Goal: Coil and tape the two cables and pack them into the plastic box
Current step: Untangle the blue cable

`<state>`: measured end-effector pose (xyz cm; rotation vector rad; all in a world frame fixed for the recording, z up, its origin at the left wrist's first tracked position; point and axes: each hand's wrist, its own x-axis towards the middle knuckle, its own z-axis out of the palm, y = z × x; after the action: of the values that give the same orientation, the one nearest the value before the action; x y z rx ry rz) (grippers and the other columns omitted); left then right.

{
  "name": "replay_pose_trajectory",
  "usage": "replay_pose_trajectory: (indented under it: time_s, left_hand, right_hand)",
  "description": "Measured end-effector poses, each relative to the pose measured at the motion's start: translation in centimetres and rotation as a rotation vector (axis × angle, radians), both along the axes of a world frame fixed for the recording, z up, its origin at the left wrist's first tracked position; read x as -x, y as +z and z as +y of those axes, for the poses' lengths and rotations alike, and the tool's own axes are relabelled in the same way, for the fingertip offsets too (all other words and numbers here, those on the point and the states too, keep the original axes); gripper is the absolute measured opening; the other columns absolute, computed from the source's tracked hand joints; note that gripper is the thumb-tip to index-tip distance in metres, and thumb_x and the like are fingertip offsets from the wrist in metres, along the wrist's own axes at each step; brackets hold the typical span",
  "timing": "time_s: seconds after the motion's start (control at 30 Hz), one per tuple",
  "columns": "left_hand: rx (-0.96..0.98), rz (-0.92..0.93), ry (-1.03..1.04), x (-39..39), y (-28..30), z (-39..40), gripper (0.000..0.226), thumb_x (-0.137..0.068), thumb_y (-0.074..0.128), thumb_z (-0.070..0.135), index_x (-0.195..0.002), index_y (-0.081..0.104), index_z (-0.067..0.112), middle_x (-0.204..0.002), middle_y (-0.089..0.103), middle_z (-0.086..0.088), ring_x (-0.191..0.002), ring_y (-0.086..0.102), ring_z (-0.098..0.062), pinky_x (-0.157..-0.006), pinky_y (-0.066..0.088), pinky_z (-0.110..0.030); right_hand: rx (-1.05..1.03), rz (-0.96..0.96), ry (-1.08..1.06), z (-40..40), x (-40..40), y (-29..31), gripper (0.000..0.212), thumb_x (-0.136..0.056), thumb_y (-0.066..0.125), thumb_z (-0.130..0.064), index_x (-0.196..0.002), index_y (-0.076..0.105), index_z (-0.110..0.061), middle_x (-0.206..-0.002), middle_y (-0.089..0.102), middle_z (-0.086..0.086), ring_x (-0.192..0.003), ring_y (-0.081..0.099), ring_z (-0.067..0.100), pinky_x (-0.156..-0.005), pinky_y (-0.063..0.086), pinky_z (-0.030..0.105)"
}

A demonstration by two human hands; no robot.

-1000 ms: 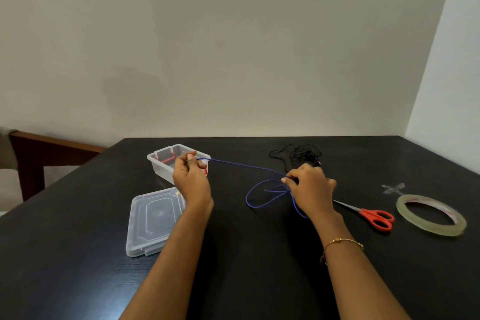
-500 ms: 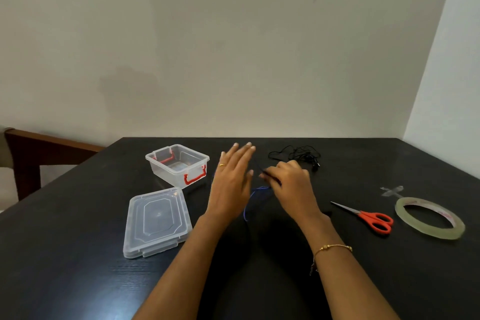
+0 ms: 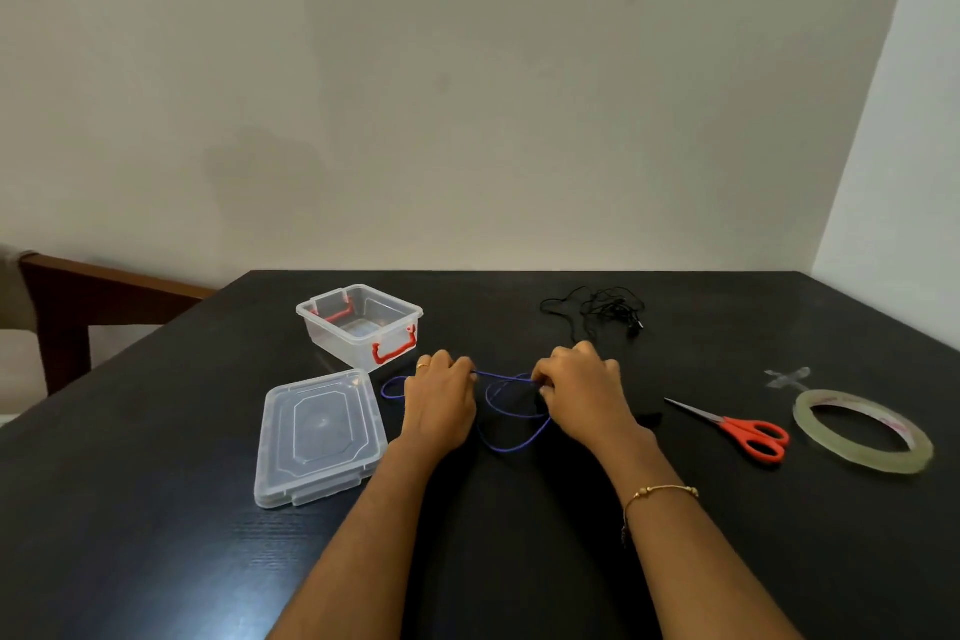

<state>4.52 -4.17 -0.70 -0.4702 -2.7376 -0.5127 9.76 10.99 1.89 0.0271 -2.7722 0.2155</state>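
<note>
A thin blue cable lies in loose loops on the black table between my hands. My left hand pinches one stretch of it, with a small loop sticking out to its left. My right hand pinches the cable where the loops gather. A tangled black cable lies farther back, untouched. The clear plastic box with red latches stands open and empty at the back left. Its clear lid lies flat in front of it.
Red-handled scissors lie right of my right hand. A roll of clear tape sits beyond them, with cut tape pieces stuck to the table behind it. A wooden chair stands off the table's left edge.
My left hand let go near the box, swung over open, and now grips the blue cable close to my right hand. The long taut stretch has become loops on the table.
</note>
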Motion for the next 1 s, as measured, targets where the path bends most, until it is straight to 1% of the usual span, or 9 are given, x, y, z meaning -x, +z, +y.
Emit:
replay_pose_trajectory:
  time_s: [0.07,0.13,0.23,0.33,0.53,0.6,0.7,0.77,1.0]
  left_hand:
    - [0.046,-0.022,0.054,-0.1,-0.2,-0.7,0.026,-0.097,0.039,0.029,-0.118,0.05,0.018,-0.121,0.049,-0.006,-0.112,0.043,-0.021,-0.1,0.038,-0.035]
    - [0.116,-0.001,0.145,-0.2,-0.3,-1.5,0.035,-0.094,0.044,0.029,-0.126,0.044,0.018,-0.132,0.043,-0.009,-0.125,0.036,-0.026,-0.11,0.028,-0.043]
    - [0.084,-0.047,0.333,-0.9,0.1,-2.9,0.049,-0.086,0.053,0.03,-0.129,0.038,0.014,-0.134,0.038,-0.014,-0.128,0.034,-0.035,-0.109,0.028,-0.048]
    - [0.055,-0.128,0.405,-1.2,0.2,-3.9,0.047,-0.086,0.051,0.036,-0.126,0.041,0.013,-0.129,0.04,-0.014,-0.124,0.038,-0.036,-0.105,0.034,-0.048]
    - [0.006,-0.074,0.263,0.2,0.0,-6.3,0.056,-0.086,0.054,0.038,-0.132,0.036,0.012,-0.136,0.034,-0.013,-0.117,0.048,-0.032,-0.099,0.042,-0.04]
    - [-0.022,-0.098,0.222,0.7,0.1,-7.2,0.064,-0.084,0.057,0.04,-0.136,0.031,0.014,-0.146,0.024,-0.012,-0.121,0.047,-0.032,-0.098,0.042,-0.039]
    - [0.039,-0.13,0.183,2.4,0.3,-8.2,0.072,-0.084,0.055,0.047,-0.141,0.025,0.016,-0.154,0.014,-0.009,-0.131,0.038,-0.031,-0.102,0.037,-0.04]
    - [0.089,-0.145,0.146,3.7,0.3,-8.6,0.076,-0.084,0.053,0.051,-0.144,0.022,0.017,-0.155,0.014,-0.007,-0.137,0.031,-0.027,-0.106,0.034,-0.04]
    - [0.206,-0.18,0.056,7.3,0.3,-8.2,0.07,-0.085,0.047,0.057,-0.142,0.028,0.021,-0.154,0.022,-0.002,-0.136,0.032,-0.024,-0.105,0.036,-0.041]
  right_hand:
    - [-0.034,-0.042,0.03,-0.8,0.1,-0.2,0.027,-0.093,0.046,-0.012,-0.116,0.059,-0.02,-0.118,0.056,0.001,-0.116,0.041,0.023,-0.09,0.036,0.037]
    - [-0.029,-0.043,0.054,-1.4,0.3,-0.4,0.028,-0.094,0.044,-0.009,-0.115,0.059,-0.018,-0.117,0.056,0.004,-0.113,0.044,0.024,-0.086,0.039,0.036]
    - [-0.014,-0.031,0.057,-2.0,0.3,-0.7,0.027,-0.094,0.043,-0.009,-0.115,0.059,-0.016,-0.116,0.056,0.005,-0.11,0.046,0.023,-0.084,0.042,0.034]
    - [0.004,-0.009,0.078,-3.1,0.2,-1.1,0.023,-0.095,0.043,-0.012,-0.111,0.059,-0.014,-0.114,0.056,0.004,-0.109,0.047,0.021,-0.085,0.043,0.032]
    - [0.087,0.043,0.11,-6.5,0.7,-1.8,0.025,-0.096,0.043,-0.019,-0.114,0.059,-0.012,-0.114,0.057,0.005,-0.107,0.048,0.02,-0.086,0.043,0.029]
    - [0.093,0.064,0.104,-7.2,1.3,-2.1,0.025,-0.096,0.043,-0.018,-0.114,0.059,-0.013,-0.113,0.057,0.005,-0.106,0.049,0.019,-0.085,0.044,0.029]
    - [0.102,0.086,0.089,-7.9,2.4,-2.4,0.024,-0.096,0.043,-0.016,-0.114,0.058,-0.012,-0.113,0.057,0.004,-0.106,0.049,0.018,-0.085,0.044,0.028]
    - [0.096,0.095,0.081,-8.2,3.1,-2.4,0.023,-0.096,0.042,-0.014,-0.113,0.058,-0.012,-0.113,0.058,0.005,-0.106,0.049,0.019,-0.085,0.045,0.029]
    - [0.073,0.111,0.059,-8.1,4.7,-2.5,0.024,-0.096,0.043,-0.017,-0.115,0.057,-0.011,-0.114,0.058,0.007,-0.108,0.05,0.02,-0.085,0.044,0.03]
